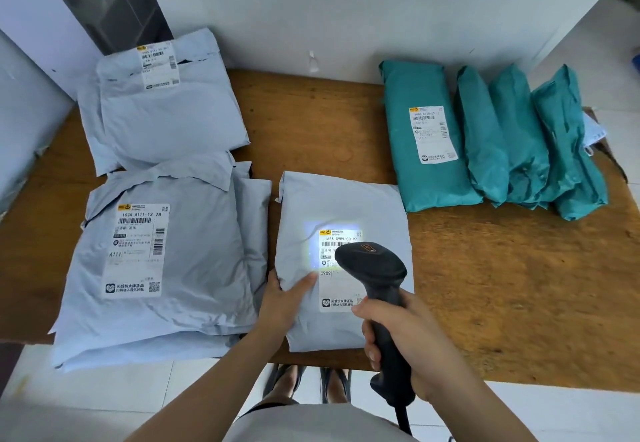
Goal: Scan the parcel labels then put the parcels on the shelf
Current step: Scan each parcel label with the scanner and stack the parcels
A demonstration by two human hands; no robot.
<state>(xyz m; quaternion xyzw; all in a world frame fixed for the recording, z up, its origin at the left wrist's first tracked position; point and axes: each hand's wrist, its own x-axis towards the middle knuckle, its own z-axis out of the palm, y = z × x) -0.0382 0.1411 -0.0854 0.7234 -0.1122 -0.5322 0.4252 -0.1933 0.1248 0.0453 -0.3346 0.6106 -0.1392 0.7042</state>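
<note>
We lose part of the lit label (341,235) behind scanner (372,265); right grip (408,344) clamps it, left grip (284,299) pinches grey parcel (346,199) edge.

Parcel (346,199) between left stack (194,268), right row (502,151)

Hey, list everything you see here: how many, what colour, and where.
centre parcel: one, grey, middle of table, label lit
far parcel stack: one, grey, back left of table
near parcel stack: one, grey, front left of table
teal parcels: at least four, teal, right side of table
barcode scanner: one, black, above centre parcel's label
table: one, brown wood, against white wall
left hand: one, holds centre parcel's left edge
right hand: one, grips barcode scanner's handle
</note>
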